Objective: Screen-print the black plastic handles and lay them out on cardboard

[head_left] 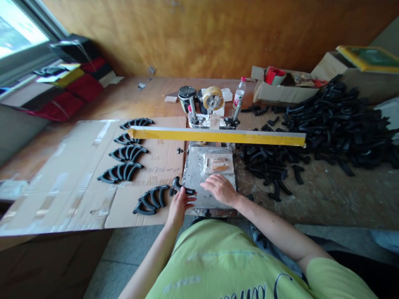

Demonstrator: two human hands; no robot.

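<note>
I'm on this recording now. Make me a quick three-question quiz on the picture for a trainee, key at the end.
1. Which of the person's hands holds a curved black part?
2. True or false: the metal plate lies between the fanned groups of black parts on one side and the loose heap of black parts on the other.
3. What colour is the cap of the bottle at the back of the table?
A) green
B) red
C) black

Key:
1. The left hand.
2. True.
3. B.
</note>
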